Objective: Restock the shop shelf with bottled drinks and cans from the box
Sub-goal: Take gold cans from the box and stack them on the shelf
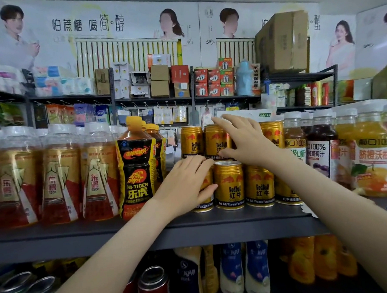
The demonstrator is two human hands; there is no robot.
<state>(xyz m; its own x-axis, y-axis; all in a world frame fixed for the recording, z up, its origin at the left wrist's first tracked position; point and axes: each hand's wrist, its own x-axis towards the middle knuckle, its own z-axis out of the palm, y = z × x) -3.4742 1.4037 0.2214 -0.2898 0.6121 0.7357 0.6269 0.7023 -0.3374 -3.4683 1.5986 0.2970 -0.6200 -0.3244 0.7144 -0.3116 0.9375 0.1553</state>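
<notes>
Gold Red Bull cans stand in two stacked rows on the dark grey shelf (148,232). My left hand (186,185) wraps around the leftmost lower-row can (205,191), thumb on its front, and hides most of it. My right hand (240,140) grips an upper-row can (215,142), fingers reaching over its top and thumb at its base. Beside my left hand stands a lower-row can (229,185) with its top bare. The box is not in view.
Hi-Tiger bottles (136,171) stand left of the cans, with orange-labelled bottles (57,178) further left. Juice bottles (371,154) fill the right side. The shelf below holds cans (153,286) and bottles (233,271). Behind stands a rack of boxed goods (160,82).
</notes>
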